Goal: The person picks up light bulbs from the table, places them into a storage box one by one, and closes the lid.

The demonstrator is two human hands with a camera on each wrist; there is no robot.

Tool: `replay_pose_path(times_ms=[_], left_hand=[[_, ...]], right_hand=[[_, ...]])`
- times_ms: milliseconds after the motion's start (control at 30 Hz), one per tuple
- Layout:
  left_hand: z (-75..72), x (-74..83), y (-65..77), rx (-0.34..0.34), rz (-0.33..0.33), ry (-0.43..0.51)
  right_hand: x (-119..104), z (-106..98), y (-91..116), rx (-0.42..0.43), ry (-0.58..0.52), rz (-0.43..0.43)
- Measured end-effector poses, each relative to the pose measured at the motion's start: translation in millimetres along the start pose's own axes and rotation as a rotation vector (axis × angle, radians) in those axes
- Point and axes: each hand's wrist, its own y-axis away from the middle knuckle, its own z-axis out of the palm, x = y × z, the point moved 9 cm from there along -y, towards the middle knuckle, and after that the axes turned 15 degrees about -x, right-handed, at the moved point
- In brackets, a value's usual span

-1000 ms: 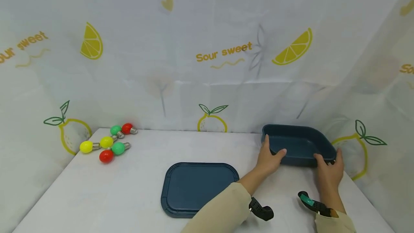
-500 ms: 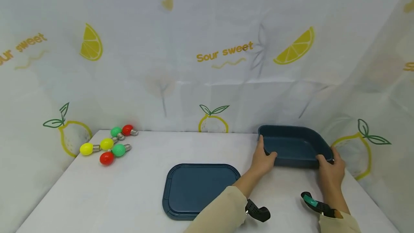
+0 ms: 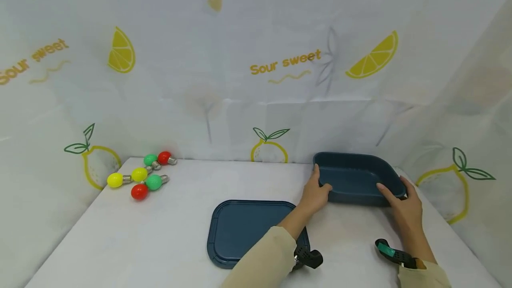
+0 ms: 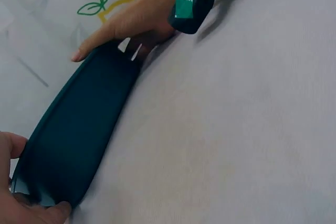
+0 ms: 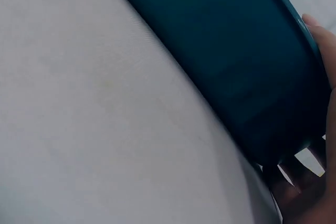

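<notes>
A dark blue, shallow plastic box (image 3: 354, 197) with rounded corners stands at the back right of the white table, its open side up. My left hand (image 3: 315, 194) grips its front left corner, fingers along the left side and thumb at the front wall. At the opposite end, my right hand (image 3: 409, 210) holds the front right corner with the thumb over the rim. The left wrist view shows both hands on the box (image 4: 79, 124); some fingertips are hidden. Under my left forearm lies a dark blue, flat lid (image 3: 250, 228), partly covered by the sleeve.
Several coloured toy light bulbs (image 3: 154, 182) in red, green and yellow lie at the table's back left. A white curtain (image 3: 224, 79) printed with lemons borders the table behind and at the sides. Black wrist devices (image 3: 394, 253) sit on both wrists.
The box has slid left along the table with both hands on it. My right thumb now lies further over the rim. The lid and bulbs stay put; the head view has shifted slightly.
</notes>
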Motion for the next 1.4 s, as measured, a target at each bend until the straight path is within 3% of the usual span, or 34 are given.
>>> replay_pose_path(times_ms=[467, 733, 1200, 1400], left_hand=[[-41.3, -9.4, 11.8, 0.022, 0.004, -0.094], [-66.9, -15.0, 19.7, 0.031, 0.022, -0.113], [-109.5, -27.9, 34.8, 0.024, 0.074, -0.152], [-123.3, -32.4, 44.3, 0.047, 0.042, -0.181]], right_hand=[[-34.7, 35.9, 3.7, -0.199, 0.168, -0.066], [-48.7, 63.5, 7.8, -0.286, 0.163, -0.092], [-73.6, 102.7, 14.3, -0.297, 0.195, -0.086], [-86.7, 114.0, 14.8, -0.352, 0.258, -0.069]])
